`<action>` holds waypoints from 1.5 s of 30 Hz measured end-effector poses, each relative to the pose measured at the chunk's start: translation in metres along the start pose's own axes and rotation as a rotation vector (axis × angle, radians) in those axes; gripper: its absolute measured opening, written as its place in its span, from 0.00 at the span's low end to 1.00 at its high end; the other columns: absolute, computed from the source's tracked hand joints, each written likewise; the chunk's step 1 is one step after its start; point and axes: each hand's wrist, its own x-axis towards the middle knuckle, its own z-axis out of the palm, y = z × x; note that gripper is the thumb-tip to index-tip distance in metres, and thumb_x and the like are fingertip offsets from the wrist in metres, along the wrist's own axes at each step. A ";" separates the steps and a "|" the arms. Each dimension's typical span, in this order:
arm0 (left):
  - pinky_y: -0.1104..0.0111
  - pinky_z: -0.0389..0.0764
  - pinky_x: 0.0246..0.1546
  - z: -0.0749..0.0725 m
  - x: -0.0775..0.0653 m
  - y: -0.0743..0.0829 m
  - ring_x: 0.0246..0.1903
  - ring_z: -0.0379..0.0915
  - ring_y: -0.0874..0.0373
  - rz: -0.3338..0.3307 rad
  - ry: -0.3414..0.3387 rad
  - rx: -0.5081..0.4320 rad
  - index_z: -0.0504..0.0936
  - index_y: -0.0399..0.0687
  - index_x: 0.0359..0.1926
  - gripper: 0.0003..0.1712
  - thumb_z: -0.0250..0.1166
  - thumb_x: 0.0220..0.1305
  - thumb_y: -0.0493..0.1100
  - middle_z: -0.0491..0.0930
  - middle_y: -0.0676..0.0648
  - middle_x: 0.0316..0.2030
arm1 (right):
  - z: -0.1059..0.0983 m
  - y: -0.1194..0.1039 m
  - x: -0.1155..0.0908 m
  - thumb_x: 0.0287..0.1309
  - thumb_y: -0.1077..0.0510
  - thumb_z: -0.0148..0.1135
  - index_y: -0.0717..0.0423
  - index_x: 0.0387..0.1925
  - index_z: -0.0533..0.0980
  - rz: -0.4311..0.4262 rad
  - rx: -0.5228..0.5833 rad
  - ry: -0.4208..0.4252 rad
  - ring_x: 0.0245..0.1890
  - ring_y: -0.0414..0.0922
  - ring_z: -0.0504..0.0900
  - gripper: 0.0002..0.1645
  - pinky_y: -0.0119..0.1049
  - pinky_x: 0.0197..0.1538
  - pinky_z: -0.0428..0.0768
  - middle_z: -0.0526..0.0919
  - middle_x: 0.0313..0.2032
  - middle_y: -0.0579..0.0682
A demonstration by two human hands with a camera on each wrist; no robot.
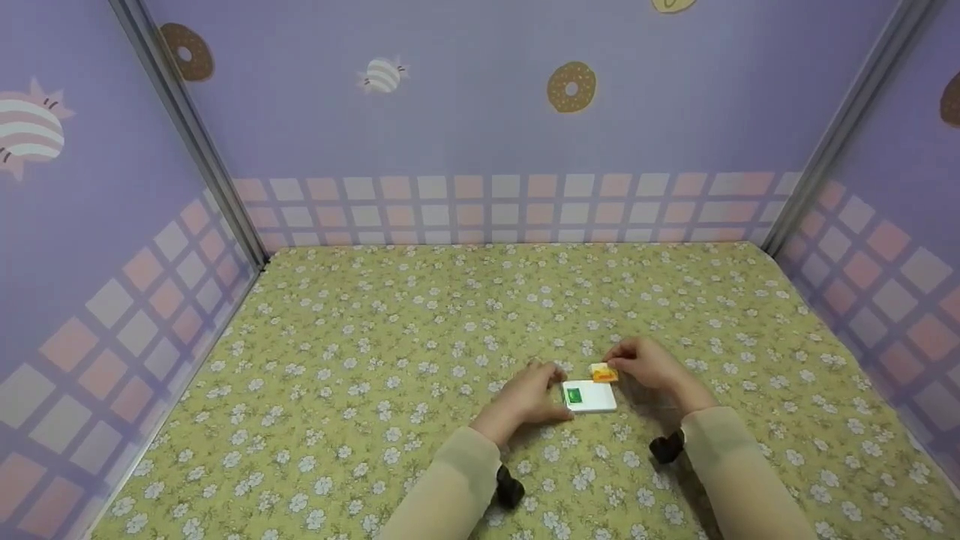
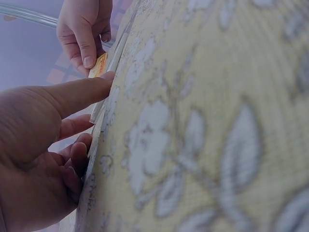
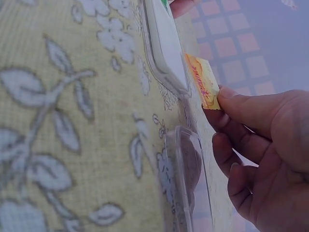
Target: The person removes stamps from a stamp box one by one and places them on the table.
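A flat white case (image 1: pixel 598 400) lies on the flowered cloth, with a small green printed piece (image 1: pixel 574 395) at its left end. My left hand (image 1: pixel 529 394) holds the case by that end, thumb at the near corner and fingers by the far one. Between thumb and index finger, my right hand (image 1: pixel 649 364) pinches a small flat orange-and-yellow piece (image 3: pixel 203 79) with printed lettering and a serrated edge. It is at the far right edge of the case; whether they touch I cannot tell. A clear plastic lid (image 3: pixel 179 140) lies below the right hand.
The flowered cloth (image 1: pixel 375 322) covers the whole work surface. Purple walls with a pink and white check band (image 1: pixel 510 210) enclose the back and both sides. Black wrist cameras (image 1: pixel 510 487) hang under both sleeves.
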 end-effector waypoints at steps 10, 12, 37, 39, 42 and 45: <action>0.55 0.78 0.55 0.001 0.001 -0.001 0.52 0.76 0.51 -0.001 -0.002 0.009 0.78 0.53 0.60 0.35 0.81 0.53 0.54 0.78 0.46 0.53 | -0.002 0.001 0.010 0.74 0.61 0.58 0.61 0.47 0.85 0.026 0.005 0.026 0.36 0.43 0.78 0.12 0.36 0.39 0.76 0.87 0.45 0.60; 0.55 0.78 0.56 0.001 0.001 -0.001 0.53 0.76 0.51 -0.008 -0.006 0.009 0.78 0.54 0.60 0.35 0.81 0.53 0.54 0.78 0.46 0.54 | -0.002 0.002 0.013 0.74 0.61 0.58 0.61 0.47 0.85 0.034 0.010 0.029 0.36 0.42 0.78 0.12 0.36 0.39 0.76 0.87 0.45 0.59; 0.56 0.79 0.55 0.000 0.000 0.000 0.51 0.76 0.52 -0.008 0.000 0.010 0.78 0.52 0.60 0.36 0.81 0.53 0.54 0.77 0.47 0.53 | 0.006 0.006 0.023 0.69 0.62 0.63 0.62 0.42 0.86 0.010 -0.043 0.058 0.38 0.46 0.83 0.08 0.39 0.41 0.81 0.88 0.39 0.58; 0.56 0.78 0.55 0.000 0.000 0.000 0.51 0.76 0.53 -0.006 0.001 0.013 0.78 0.52 0.60 0.36 0.81 0.53 0.54 0.77 0.47 0.53 | 0.006 0.006 0.024 0.69 0.62 0.63 0.62 0.42 0.86 0.023 -0.036 0.054 0.38 0.46 0.83 0.08 0.39 0.40 0.80 0.88 0.39 0.58; 0.57 0.78 0.54 0.000 0.000 -0.001 0.49 0.75 0.54 -0.002 0.001 0.011 0.78 0.52 0.60 0.36 0.81 0.53 0.54 0.77 0.47 0.52 | 0.006 0.005 0.023 0.70 0.62 0.62 0.61 0.42 0.86 0.041 -0.025 0.048 0.36 0.45 0.82 0.09 0.38 0.38 0.79 0.87 0.38 0.57; 0.57 0.78 0.52 0.000 0.001 -0.001 0.47 0.74 0.55 0.001 0.001 0.006 0.78 0.53 0.60 0.35 0.81 0.53 0.54 0.76 0.48 0.50 | 0.006 0.004 0.023 0.70 0.62 0.62 0.61 0.42 0.86 0.051 -0.014 0.047 0.35 0.44 0.81 0.09 0.37 0.37 0.78 0.87 0.38 0.57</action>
